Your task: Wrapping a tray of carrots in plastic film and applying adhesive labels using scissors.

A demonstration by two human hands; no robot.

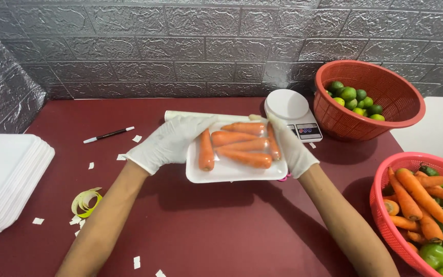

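Note:
Both of my hands wear white gloves and hold a white foam tray (232,172) of several carrots (242,147) above the dark red table. Clear film covers the carrots. My left hand (167,142) grips the tray's left edge. On the right edge sits my right hand (290,149), fingers over the film. A roll of clear film (201,116) lies just behind the tray.
A white kitchen scale (293,114) stands behind the tray. One red basket (370,100) holds limes, another (401,215) at the right holds carrots and green peppers. A stack of white foam trays (3,177) sits at the left, with a pen (108,135), a yellow-green tape strip (85,201) and paper scraps.

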